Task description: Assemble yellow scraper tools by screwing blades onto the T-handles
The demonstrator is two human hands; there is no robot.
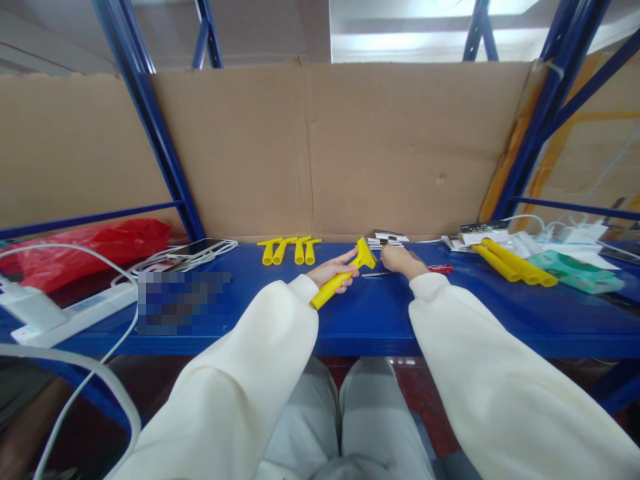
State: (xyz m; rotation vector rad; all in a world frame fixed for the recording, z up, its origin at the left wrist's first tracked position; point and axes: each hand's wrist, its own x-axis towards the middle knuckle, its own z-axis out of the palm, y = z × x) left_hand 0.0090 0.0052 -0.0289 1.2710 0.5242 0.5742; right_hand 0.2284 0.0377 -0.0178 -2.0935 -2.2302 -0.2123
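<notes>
Over the blue worktop (370, 327), between front and rear edges, the left hand (326, 272) clasps a yellow scraper (331, 289); the right hand (397, 259), its grip indiscernible, could roll the adjacent red-handled tool (441, 269) by brushing it.

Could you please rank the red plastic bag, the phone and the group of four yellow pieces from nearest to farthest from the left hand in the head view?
1. Four yellow pieces: just left of the left hand, near the cardboard.
2. Phone: farther left, by the coiled white cable.
3. Red plastic bag: farthest left.
</notes>
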